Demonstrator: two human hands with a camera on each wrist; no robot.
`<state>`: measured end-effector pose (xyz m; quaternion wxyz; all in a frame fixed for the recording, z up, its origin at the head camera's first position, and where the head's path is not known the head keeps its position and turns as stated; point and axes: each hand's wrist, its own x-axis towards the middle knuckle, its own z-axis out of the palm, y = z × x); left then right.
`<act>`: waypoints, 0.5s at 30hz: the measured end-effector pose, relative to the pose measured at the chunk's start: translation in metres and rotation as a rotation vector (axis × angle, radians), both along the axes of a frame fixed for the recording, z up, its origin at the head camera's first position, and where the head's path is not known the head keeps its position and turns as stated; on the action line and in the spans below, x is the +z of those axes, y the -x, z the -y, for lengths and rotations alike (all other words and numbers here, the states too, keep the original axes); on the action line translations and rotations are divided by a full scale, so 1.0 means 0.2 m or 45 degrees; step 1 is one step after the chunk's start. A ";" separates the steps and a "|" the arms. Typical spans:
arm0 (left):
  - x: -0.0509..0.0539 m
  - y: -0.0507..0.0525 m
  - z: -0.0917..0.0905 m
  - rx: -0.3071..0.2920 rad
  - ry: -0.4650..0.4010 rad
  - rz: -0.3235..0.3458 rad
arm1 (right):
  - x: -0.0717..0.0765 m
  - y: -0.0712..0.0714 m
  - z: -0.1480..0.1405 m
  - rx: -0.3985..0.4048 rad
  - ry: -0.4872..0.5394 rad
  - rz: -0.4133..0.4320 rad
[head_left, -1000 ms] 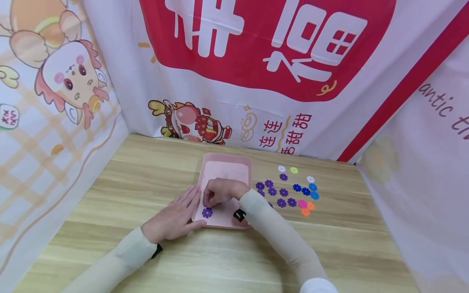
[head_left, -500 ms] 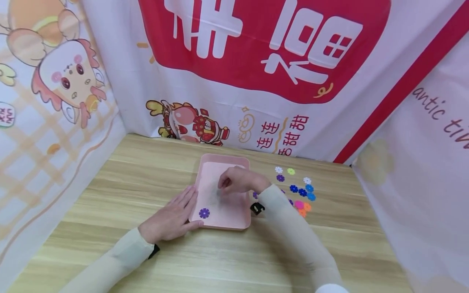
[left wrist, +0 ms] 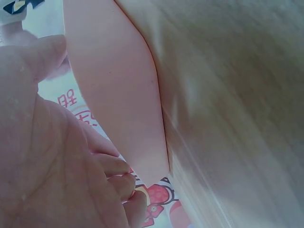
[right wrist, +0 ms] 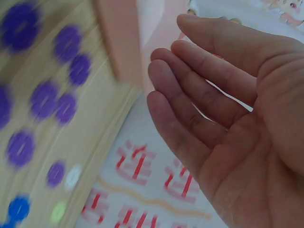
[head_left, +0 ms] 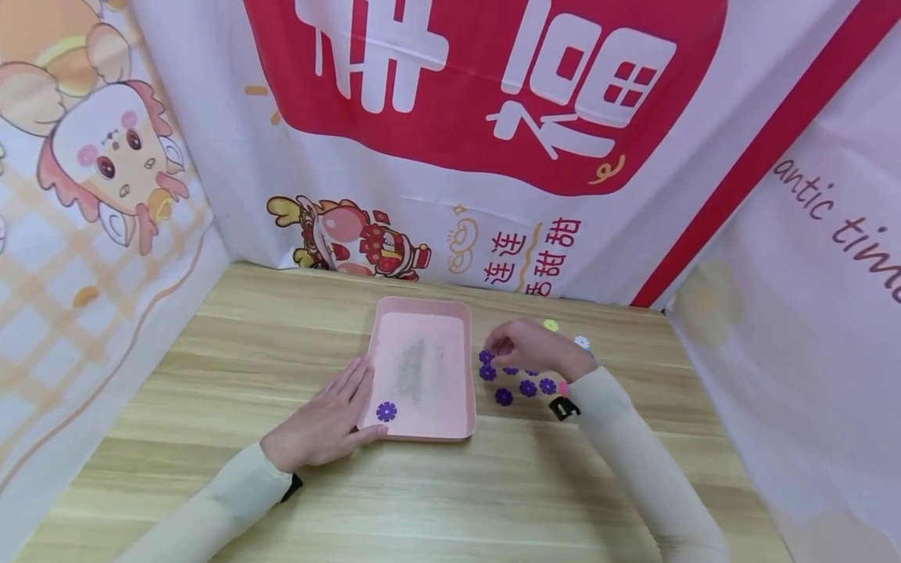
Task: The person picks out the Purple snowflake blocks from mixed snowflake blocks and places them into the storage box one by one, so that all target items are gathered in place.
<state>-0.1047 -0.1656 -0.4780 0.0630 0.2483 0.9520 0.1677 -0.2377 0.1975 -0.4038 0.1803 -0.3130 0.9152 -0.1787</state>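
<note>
Tray (head_left: pixel 438 391), rectangular, of pink plastic, bears 1 purple flower-shaped disc (head_left: pixel 386 412); left hand (head_left: pixel 324 422) touches its rim, fingers straight, unclenched; right hand (head_left: pixel 531 346), loosely bent, grasps nothing.

Toward one o'clock, the crimson rounded panel (head_left: pixel 450 137) on the white printed fabric backdrop (head_left: pixel 394 178) bore a large white "福" (head_left: pixel 591 82); at two o'clock, small red "连连" (head_left: pixel 503 256) and "甜甜" (head_left: pixel 558 246) stood on the backdrop. At three o'clock, the pale fabric side wall (head_left: pixel 774 258) carried brown "antic tim" (head_left: pixel 838 219).
</note>
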 end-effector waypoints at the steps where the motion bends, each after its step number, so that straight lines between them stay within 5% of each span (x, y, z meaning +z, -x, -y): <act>1: 0.00 0.00 0.00 0.000 0.002 -0.001 | 0.00 -0.01 -0.04 -0.009 0.001 -0.005; 15: 0.00 -0.01 0.00 -0.015 -0.011 -0.025 | -0.16 -0.09 -0.44 -0.229 -0.007 -0.039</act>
